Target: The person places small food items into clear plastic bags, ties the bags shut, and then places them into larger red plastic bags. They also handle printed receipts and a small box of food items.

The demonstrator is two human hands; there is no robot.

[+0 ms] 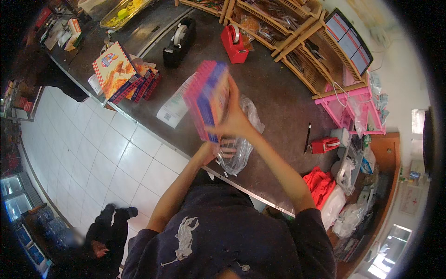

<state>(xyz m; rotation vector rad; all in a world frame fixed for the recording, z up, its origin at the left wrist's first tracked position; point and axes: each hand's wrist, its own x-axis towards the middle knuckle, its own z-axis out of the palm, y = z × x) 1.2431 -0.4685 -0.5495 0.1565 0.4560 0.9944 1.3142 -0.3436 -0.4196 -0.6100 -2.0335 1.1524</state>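
Observation:
Over the dark counter, my right hand grips a printed cardboard food box, which is tilted and blurred by motion. My left hand is low beside the box's bottom end, its fingers spread at a clear plastic bag; whether it also supports the box I cannot tell. The bag lies on the counter under and to the right of the box. A printed paper slip lies left of the box. Farther left, more printed boxes are stacked unevenly.
Black and red tape dispensers stand behind the box. Wicker racks line the back right, beside a screen. A pencil and small red dispenser lie right. Another person is at lower left, over the tiled floor.

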